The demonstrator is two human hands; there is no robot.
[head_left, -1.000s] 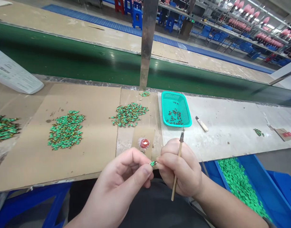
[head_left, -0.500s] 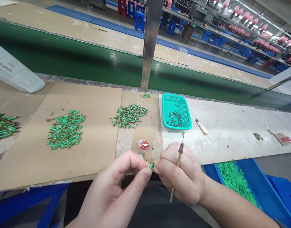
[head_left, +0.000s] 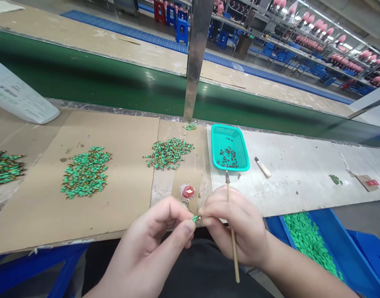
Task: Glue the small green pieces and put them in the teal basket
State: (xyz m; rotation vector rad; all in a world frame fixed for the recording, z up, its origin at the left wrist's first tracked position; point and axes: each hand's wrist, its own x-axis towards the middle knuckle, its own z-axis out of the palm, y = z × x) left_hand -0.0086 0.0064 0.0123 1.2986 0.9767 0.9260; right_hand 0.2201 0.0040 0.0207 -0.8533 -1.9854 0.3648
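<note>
My left hand (head_left: 158, 240) pinches a small green piece with dark and gold ends (head_left: 196, 218) between thumb and forefinger. At the piece's right end are the thumb and forefinger of my right hand (head_left: 236, 227), close against it. A thin wooden-handled brush (head_left: 233, 244) also sits in the right hand, running between the fingers with its dark tip upward. Just beyond the hands lie a small red-topped container (head_left: 188, 191) and a small round item (head_left: 185, 204), partly hidden. A pile of similar green pieces (head_left: 169, 153) rests on the cardboard behind.
A teal basket (head_left: 246, 149) holds small dark bits. Beside it lies a flat pale tool with a dark end (head_left: 263, 167). More green pieces (head_left: 86, 171) are heaped leftward, near a white plastic bottle (head_left: 19, 97). A blue bin (head_left: 347, 252) contains green discs. A metal post (head_left: 196, 62) rises behind.
The brush has swung in my right hand: its tip moved left and its lower end right. My right fingers have loosened slightly. The green piece stays in my left pinch, its angle slightly changed.
</note>
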